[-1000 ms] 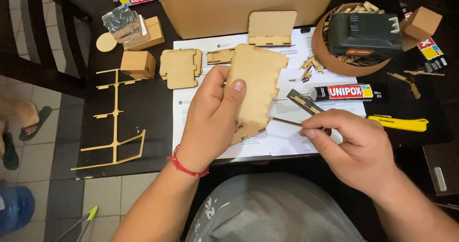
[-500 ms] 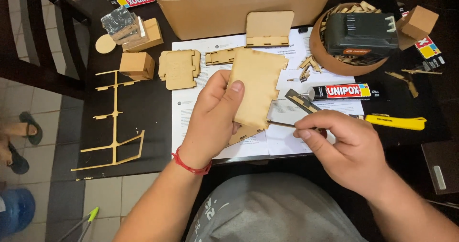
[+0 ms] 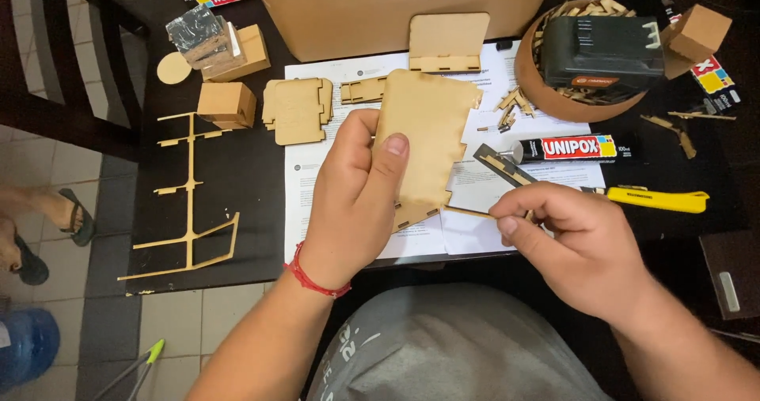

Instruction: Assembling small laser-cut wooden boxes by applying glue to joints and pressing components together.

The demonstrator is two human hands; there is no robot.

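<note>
Left hand (image 3: 356,203) grips notched plywood panel (image 3: 427,144), thumb on its face, panel raised over paper sheets (image 3: 332,235) at table middle. Since a second ago I see panel barely shifted. Right hand (image 3: 578,247) has drawn in closer, fingers pinched on thin wooden stick (image 3: 469,211), tip now almost at panel's lower edge; stick looks ready to go in there. Near by: glue tube (image 3: 578,148), yellow knife (image 3: 657,201), cardboard box (image 3: 396,13), round tray (image 3: 554,100) of scraps. Nothing between stick and panel.
</note>
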